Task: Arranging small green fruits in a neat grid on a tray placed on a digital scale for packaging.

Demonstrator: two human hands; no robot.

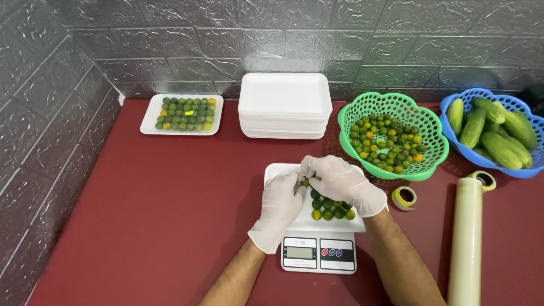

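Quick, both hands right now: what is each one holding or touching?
Left hand: gloved, fingers curled at the small green fruits on the white tray; grip cannot be told.
Right hand: gloved, curled over the same fruits; grip hidden.

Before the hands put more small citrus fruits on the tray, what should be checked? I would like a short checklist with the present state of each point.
1. White tray sits on the scale: ok.
2. Scale reading legible: cannot tell, too small.
3. Left hand and right hand gloved, both over the tray, touching fruits: ok.
4. Room left on the tray: ok, one row and a few more fruits laid.
5. Green basket with fruit supply near the right hand: ok.
6. Yellow tape roll and film roll nearby: ok.
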